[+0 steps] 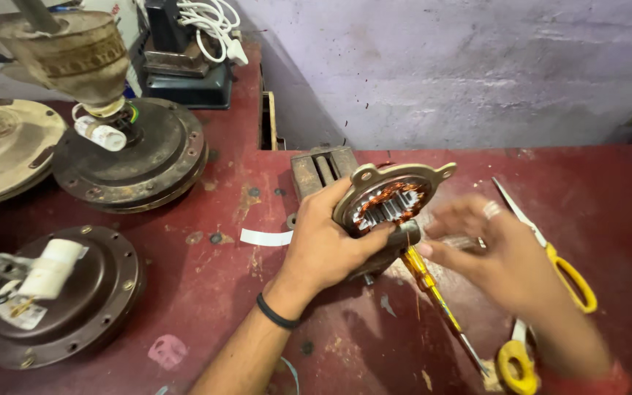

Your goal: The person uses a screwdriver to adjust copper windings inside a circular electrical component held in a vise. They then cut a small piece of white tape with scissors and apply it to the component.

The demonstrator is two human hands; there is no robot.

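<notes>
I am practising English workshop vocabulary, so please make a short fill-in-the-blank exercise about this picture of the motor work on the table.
1. The left hand holds a motor stator with ____ coloured copper windings.
2. The scissors beside the right hand have ____ handles.
3. The table top is painted dark ____.
4. The left wrist wears a ____ band.

Missing words: orange; yellow; red; black
</notes>
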